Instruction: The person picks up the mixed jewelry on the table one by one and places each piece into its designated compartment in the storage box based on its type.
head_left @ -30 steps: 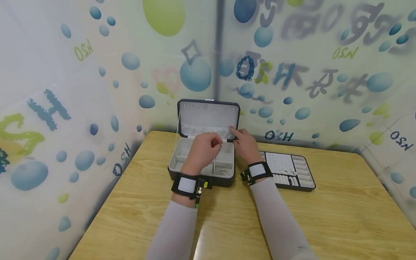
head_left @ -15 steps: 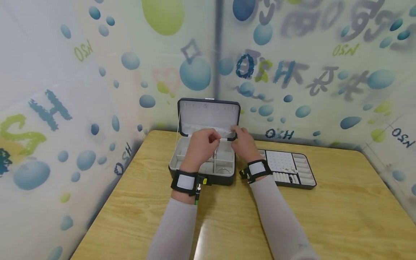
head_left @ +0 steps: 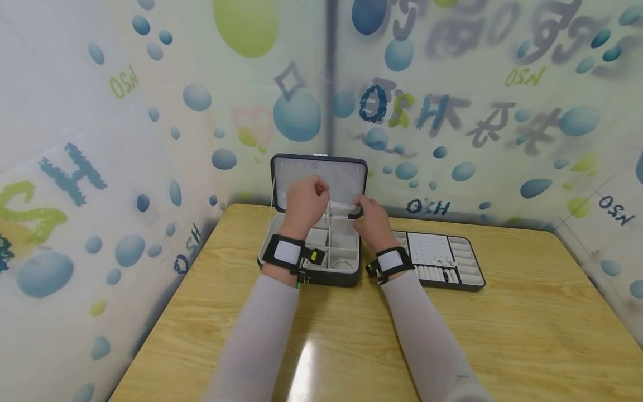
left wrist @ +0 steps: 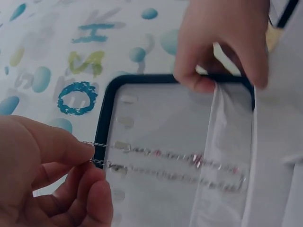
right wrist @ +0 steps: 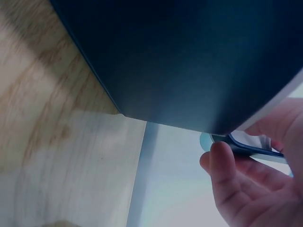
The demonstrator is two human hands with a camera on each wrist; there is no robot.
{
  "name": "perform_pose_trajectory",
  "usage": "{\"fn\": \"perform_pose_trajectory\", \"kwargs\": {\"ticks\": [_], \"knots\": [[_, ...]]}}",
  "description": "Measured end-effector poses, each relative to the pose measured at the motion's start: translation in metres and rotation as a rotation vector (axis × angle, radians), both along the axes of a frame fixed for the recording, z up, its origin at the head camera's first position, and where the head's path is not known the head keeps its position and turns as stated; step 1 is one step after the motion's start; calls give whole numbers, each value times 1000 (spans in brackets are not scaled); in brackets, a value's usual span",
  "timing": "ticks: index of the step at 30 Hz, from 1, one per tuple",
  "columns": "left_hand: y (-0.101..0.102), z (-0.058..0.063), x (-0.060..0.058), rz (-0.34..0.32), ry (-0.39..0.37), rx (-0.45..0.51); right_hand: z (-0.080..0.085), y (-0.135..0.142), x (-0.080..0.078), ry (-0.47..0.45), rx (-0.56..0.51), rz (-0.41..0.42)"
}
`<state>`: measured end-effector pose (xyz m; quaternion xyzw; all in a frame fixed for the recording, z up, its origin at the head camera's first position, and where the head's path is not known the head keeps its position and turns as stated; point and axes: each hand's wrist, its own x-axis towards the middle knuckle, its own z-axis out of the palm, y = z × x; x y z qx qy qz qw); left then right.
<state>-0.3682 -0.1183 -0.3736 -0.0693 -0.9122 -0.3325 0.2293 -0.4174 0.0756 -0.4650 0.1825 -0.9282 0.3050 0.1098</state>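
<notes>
Silver necklace (left wrist: 165, 163) now raised to lid (head_left: 318, 177), pinched by left hand (head_left: 303, 204); right hand (head_left: 370, 221), three o'clock, pinches lid pocket (left wrist: 222, 151) open: hanging underway.

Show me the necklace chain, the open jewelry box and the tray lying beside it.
necklace chain (left wrist: 165, 161), left wrist view, middle of the chain stretched across the lid lining.
jewelry box (head_left: 334, 277), head view, dark front wall of the base.
tray (head_left: 478, 277), head view, dark right rim.

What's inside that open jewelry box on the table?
The jewelry box has grey compartments; a silver bangle lies in the front one. The hands and chain cover the back compartments.
</notes>
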Motion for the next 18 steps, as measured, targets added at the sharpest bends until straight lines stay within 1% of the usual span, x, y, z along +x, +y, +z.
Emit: {"fn": "perform_pose_trajectory", "kwargs": {"ticks": [3, 6, 11, 15, 18], "knots": [[0, 6, -9, 21, 34, -51, -1, -1, 1, -7, -17, -11], [3, 8, -17, 29, 53, -73, -1, -2, 2, -5, -27, -25], [7, 5, -27, 72, 68, -38, -2, -3, 3, -11, -28, -34], [11, 1, -32, 127, 103, -14, -2, -4, 2, -9, -30, -39], [14, -1, -35, 161, 125, 19, -2, -4, 2, 12, -32, -38]]}}
